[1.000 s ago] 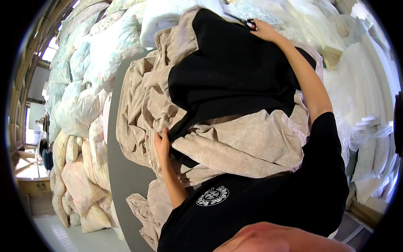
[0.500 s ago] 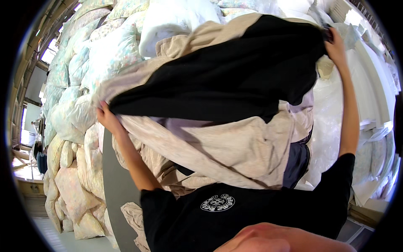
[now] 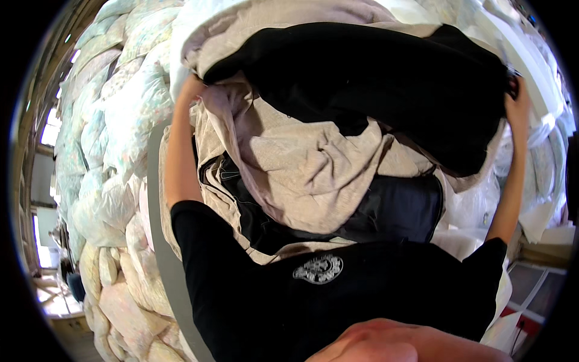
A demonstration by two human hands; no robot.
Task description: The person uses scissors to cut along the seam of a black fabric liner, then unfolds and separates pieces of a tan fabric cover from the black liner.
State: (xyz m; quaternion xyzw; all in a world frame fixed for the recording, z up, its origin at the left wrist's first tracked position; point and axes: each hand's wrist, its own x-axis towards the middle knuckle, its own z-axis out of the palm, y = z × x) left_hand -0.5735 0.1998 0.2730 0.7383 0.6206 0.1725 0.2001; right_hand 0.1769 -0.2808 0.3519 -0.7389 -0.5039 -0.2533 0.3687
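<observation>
- A round white emblem (image 3: 318, 269) is printed on the chest of the person's black shirt, low in the middle of the view. It is a kind of label, circular, pale on the black cloth.
- Big soft packages (image 3: 114, 145), stuffed bags in clear or pale wrapping, are stacked at the left side, in white, pale green and cream colours.
- Signs or screens I cannot find.

Both arms raised, spread wide; left hand (image 3: 192, 89) partly hidden, right hand (image 3: 517, 104) fingers closed in grip.
</observation>
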